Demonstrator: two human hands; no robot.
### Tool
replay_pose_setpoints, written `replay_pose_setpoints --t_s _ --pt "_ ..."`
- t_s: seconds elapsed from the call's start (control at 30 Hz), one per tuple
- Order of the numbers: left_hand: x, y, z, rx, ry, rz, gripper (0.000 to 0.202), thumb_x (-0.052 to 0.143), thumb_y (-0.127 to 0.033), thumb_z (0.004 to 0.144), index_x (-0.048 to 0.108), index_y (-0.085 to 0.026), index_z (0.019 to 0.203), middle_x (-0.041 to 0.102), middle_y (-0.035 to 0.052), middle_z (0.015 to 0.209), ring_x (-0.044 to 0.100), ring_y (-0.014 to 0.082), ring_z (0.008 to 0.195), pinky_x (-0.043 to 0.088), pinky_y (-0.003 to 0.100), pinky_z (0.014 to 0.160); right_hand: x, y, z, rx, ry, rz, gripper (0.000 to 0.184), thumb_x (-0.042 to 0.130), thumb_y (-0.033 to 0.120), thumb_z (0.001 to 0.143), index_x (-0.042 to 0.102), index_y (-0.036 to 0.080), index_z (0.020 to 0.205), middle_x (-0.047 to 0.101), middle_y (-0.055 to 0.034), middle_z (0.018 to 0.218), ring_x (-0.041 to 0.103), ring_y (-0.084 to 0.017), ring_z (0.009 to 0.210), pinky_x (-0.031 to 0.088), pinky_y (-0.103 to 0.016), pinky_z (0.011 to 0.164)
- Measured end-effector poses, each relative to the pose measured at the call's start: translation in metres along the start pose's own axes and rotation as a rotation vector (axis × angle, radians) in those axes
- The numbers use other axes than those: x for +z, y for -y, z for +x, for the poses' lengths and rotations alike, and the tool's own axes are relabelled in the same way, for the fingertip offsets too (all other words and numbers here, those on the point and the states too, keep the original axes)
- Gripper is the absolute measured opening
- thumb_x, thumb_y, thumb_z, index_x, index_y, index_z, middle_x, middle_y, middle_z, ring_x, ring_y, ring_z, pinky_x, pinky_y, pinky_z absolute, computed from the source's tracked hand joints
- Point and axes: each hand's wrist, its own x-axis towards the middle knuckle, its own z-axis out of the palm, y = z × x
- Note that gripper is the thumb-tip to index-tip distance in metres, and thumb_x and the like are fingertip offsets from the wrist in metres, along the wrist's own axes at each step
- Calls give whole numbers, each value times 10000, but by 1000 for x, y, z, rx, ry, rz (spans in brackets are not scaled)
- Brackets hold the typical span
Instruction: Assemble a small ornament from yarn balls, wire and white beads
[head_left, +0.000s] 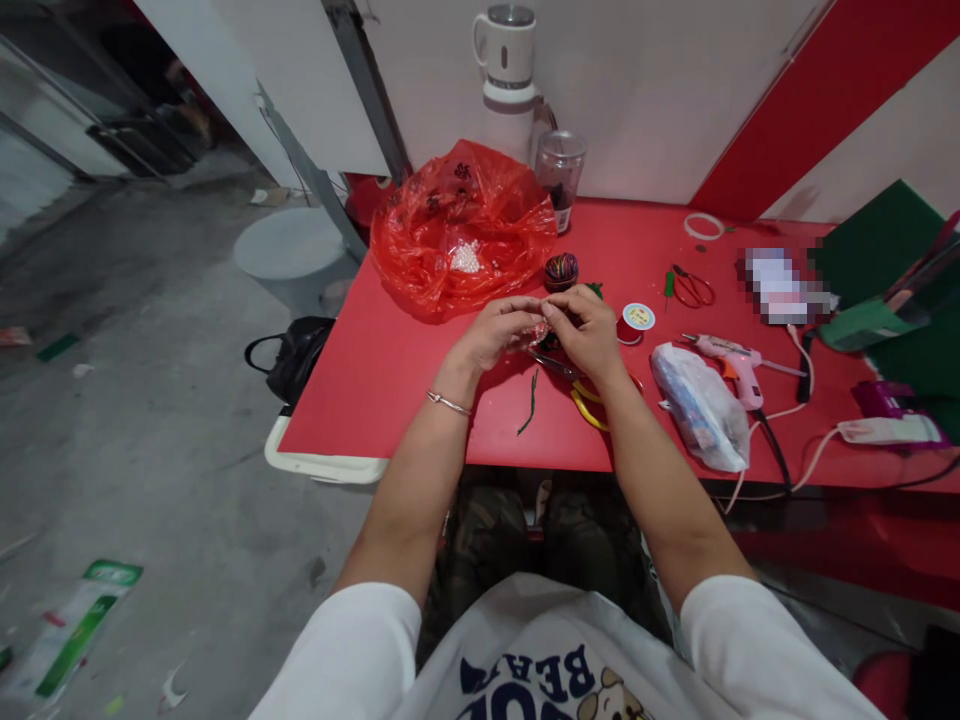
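Over the red table, my left hand [495,335] and my right hand [587,328] meet with fingertips pinched together. Between them is a small red-and-white piece that looks beaded [540,328], mostly hidden by the fingers. Both hands are closed on it. Just below lie yellow-handled pliers or scissors [589,408], partly covered by my right hand and wrist. A short green cord [528,405] rests on the table nearer to me. Behind the hands sits a multicoloured ball of thread [561,270], and a spool with a white-and-blue label [638,317] stands to the right.
A red plastic bag [420,255] holding white beads [466,257] spreads at the back left, beside a clear jar [561,175]. Rightward are red-handled scissors [694,290], a pink glue gun [739,368] with cables, a white plastic bag [701,410] and a green holder [870,325].
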Motion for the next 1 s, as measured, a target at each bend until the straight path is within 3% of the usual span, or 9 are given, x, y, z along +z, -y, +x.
replay_pose_setpoints --t_s 0.1,0.17,0.27,0.53,0.7,0.83,1.0 --pt "-3 2 1 -6 76 39 300 849 -414 744 719 -145 771 643 24 632 487 83 482 291 237 463 -1 -4 2 1 33 4 285 620 460 1021 768 243 908 633 -24 826 591 -184 785 481 -343 761" --pt "-4 2 3 29 42 74 354 849 -469 756 714 -144 719 601 16 582 456 78 473 256 236 459 -1 -6 2 -25 36 -30 259 604 409 1028 755 231 916 642 -29 850 601 -183 803 483 -338 772" --pt "-3 2 3 84 -27 108 350 856 -460 761 720 -148 683 507 -19 515 403 71 479 252 231 479 1 -8 0 -78 45 -139 230 566 344 1038 739 222 949 651 -45 897 615 -191 850 484 -334 796" --pt "4 1 3 178 -29 249 371 833 -414 805 674 -156 593 491 -23 531 410 87 545 301 240 554 5 -9 -8 -81 -2 -457 270 500 366 1066 719 209 1048 701 -94 1024 633 -219 922 425 -314 701" --pt "7 -6 0 233 -45 320 355 854 -427 780 699 -159 606 571 -9 581 458 108 600 346 255 599 8 -10 -10 -87 -36 -431 301 462 408 1097 700 223 1102 720 -94 1076 651 -213 970 435 -309 710" --pt "7 0 2 249 -67 276 389 844 -473 805 703 -156 628 526 -14 564 433 100 577 324 252 582 10 -11 -9 -84 -79 -395 357 413 452 1117 696 236 1083 722 -94 1065 665 -214 984 470 -311 742" --pt "6 10 6 181 -53 187 381 844 -494 814 721 -157 684 531 -7 568 441 96 553 310 240 553 7 -9 -3 -23 -84 -168 466 386 563 1114 708 244 1006 726 -79 990 683 -224 954 520 -355 861"
